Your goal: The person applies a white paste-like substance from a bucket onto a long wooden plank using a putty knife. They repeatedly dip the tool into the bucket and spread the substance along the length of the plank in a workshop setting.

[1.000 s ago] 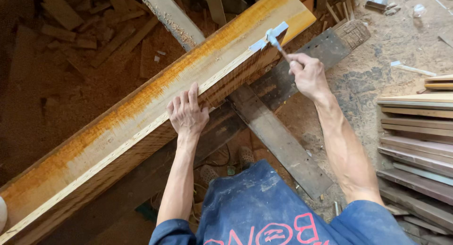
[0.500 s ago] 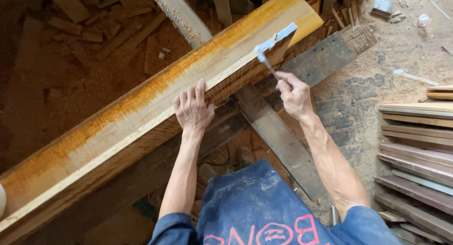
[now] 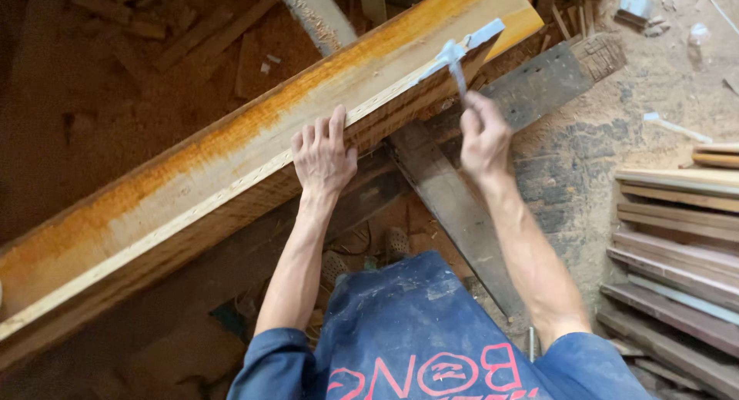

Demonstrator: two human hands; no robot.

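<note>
I'm looking down at a sawdust-covered workshop floor (image 3: pixel 616 138) littered with wood offcuts. A long wooden beam (image 3: pixel 231 169), pale with an orange streak along its top, runs diagonally from lower left to upper right. At its upper right end a white hammer-shaped tool (image 3: pixel 462 53) rests its head against the beam's edge. The right hand (image 3: pixel 483 134) is closed around the tool's handle, fingers wrapped tight. The left hand (image 3: pixel 323 155) lies flat and open on the beam's near edge, fingers spread, gripping nothing. Beneath the beam, 2 dark planks (image 3: pixel 462 207) cross on the floor. At the right edge sits a stack of boards (image 3: pixel 677 246). My blue apron (image 3: pixel 416 331) fills the bottom of the view.
</note>
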